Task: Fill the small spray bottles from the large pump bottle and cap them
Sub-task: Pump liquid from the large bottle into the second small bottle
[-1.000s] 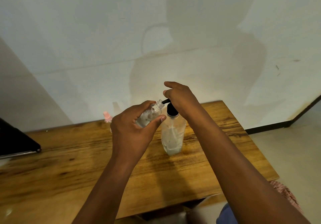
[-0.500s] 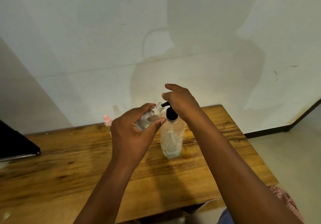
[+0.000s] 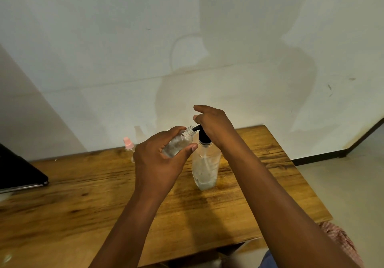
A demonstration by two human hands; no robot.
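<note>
Fingers (image 3: 188,149) of the left hand (image 3: 160,161) curl round a small clear plastic spray bottle (image 3: 178,143), uncapped and tilted, its open neck pointing toward two o'clock and meeting the black spout of the large clear pump bottle (image 3: 204,163). Much of the small bottle's body is hidden behind that hand. The right hand (image 3: 214,124) covers the black pump head from above; its fingers bend over it, forefinger lifted, and whether they press or merely rest cannot be told. The large bottle stands upright on the brown wooden bench (image 3: 83,195), near its centre. At ten o'clock from the left hand a second clear small bottle with a pink cap (image 3: 128,144) is partly hidden. A dark flat object (image 3: 18,172) is cut off at nine o'clock.
</note>
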